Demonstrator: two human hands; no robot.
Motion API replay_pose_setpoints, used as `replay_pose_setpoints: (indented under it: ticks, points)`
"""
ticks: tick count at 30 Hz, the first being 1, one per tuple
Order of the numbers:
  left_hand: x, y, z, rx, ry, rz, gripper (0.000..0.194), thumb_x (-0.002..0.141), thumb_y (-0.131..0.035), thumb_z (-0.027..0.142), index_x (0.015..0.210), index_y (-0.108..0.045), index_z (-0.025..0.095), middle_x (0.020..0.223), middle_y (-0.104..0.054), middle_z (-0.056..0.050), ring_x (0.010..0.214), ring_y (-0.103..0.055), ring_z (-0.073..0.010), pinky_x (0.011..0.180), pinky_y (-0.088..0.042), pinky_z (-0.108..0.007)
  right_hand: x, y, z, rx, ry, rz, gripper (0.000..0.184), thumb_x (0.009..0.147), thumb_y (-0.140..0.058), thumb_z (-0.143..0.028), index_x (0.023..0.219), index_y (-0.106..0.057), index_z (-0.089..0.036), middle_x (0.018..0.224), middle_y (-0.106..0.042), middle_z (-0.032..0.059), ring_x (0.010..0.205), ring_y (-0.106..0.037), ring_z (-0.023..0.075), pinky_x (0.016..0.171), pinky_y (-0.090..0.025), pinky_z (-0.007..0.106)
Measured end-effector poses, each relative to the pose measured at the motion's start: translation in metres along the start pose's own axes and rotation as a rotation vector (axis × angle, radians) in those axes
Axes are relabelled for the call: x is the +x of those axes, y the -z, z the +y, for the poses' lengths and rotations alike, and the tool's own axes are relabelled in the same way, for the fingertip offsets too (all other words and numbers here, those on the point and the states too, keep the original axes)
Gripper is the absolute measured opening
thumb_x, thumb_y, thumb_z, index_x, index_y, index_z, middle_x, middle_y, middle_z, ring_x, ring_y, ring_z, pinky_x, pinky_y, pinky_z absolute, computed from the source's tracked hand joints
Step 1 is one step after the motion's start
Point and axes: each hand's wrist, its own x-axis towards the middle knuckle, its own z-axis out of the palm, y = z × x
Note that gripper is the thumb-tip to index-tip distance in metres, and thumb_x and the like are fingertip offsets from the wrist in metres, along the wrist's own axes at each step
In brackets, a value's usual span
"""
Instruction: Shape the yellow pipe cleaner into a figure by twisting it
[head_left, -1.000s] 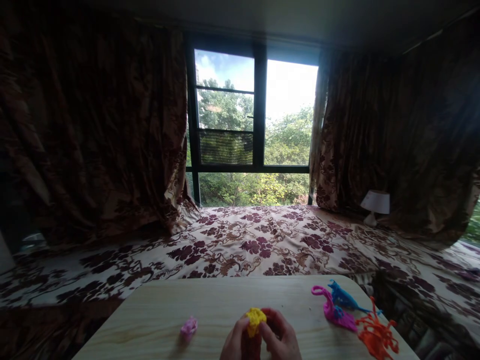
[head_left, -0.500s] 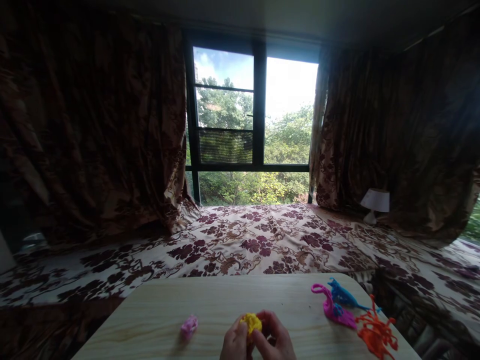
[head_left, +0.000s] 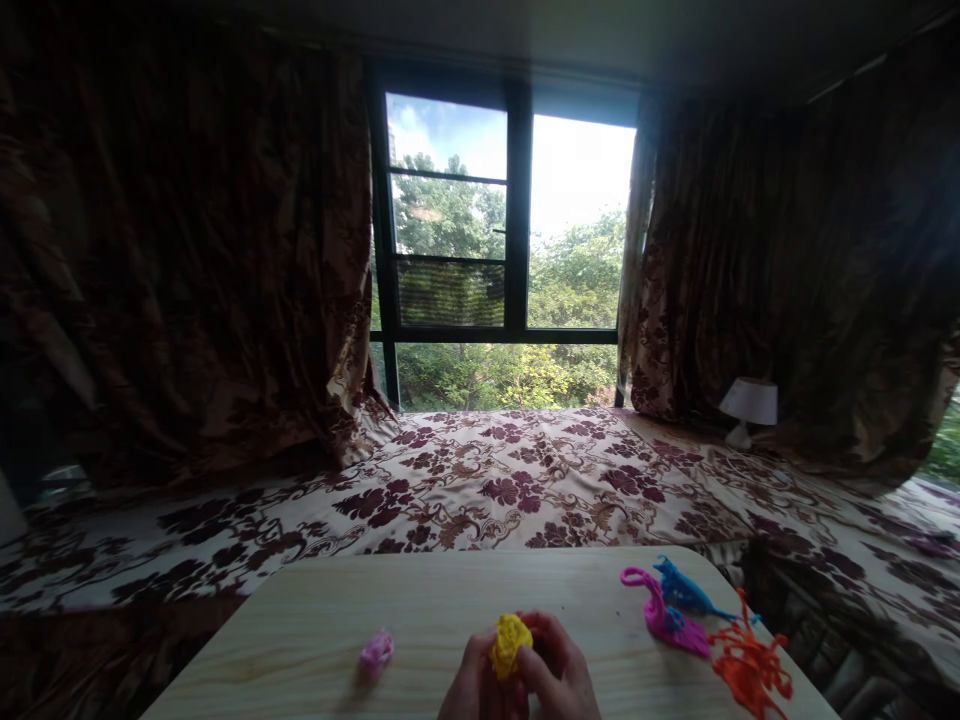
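Head view, the only one. Pale wood worktop [head_left: 300, 620] under a window [head_left: 517, 336], floral cloth [head_left: 510, 490] beyond it, small white lamp [head_left: 751, 402] off to the right.

Hands: low, near the middle of the worktop's near side. Left hand [head_left: 469, 680] and right hand [head_left: 562, 675] drawn close together, pinching one yellow lump [head_left: 511, 645] between them. Right thumb lies along the lump's lower right; fingers curl round behind it. Left fingers mostly hidden, so their exact grip cannot be told. Lump held upright at the tops of the hands; surface creased and uneven.

Left of the hands, well apart: a small pink lump [head_left: 377, 652], on its own, neither hand on it.

Far right, a cluster: magenta piece [head_left: 660, 620] with a curled end and a blue patch on it, blue piece [head_left: 686, 592] with a thin tail just behind, orange piece [head_left: 750, 665] with many strands in front. Whether they touch is unclear.

Progress, my reading: the right-hand cluster looks worked into drawn-out forms. Yellow seems mid-kneading, with no settled shape. Pink appears compact, likewise without clear form.
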Motion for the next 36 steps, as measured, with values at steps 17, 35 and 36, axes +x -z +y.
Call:
replay_pose_setpoints:
  ticks: [17,35,36]
  points:
    - [0.013,0.018,-0.003,0.286,-0.18,-0.032,0.033,0.073,-0.051,0.042,0.092,-0.056,0.015,0.045,-0.049,0.004,0.036,-0.04,-0.0076,0.036,-0.029,-0.018,0.0,0.002,-0.012,-0.012,-0.039,-0.096,0.036,0.07,-0.066,-0.042,0.094,-0.059,-0.016,0.075,-0.066,0.0043,0.061,-0.058,0.0138,0.054,-0.042,0.022]
    - [0.021,0.031,-0.007,0.365,-0.391,0.082,0.041,0.065,-0.063,0.044,0.092,-0.055,0.015,0.046,-0.05,0.005,0.033,-0.031,-0.0016,0.034,-0.02,-0.013,-0.003,-0.004,0.001,-0.008,0.001,-0.065,0.033,0.067,-0.069,-0.04,0.089,-0.058,-0.018,0.076,-0.066,0.0032,0.068,-0.059,0.016,0.056,-0.042,0.023]
    - [0.02,0.03,-0.007,0.377,-0.364,0.085,0.039,0.067,-0.061,0.043,0.093,-0.054,0.015,0.043,-0.047,0.006,0.032,-0.031,-0.0025,0.033,-0.021,-0.014,-0.002,-0.003,-0.001,-0.021,-0.02,-0.073,0.034,0.067,-0.068,-0.041,0.09,-0.058,-0.018,0.076,-0.066,0.0035,0.066,-0.058,0.0156,0.055,-0.041,0.023]
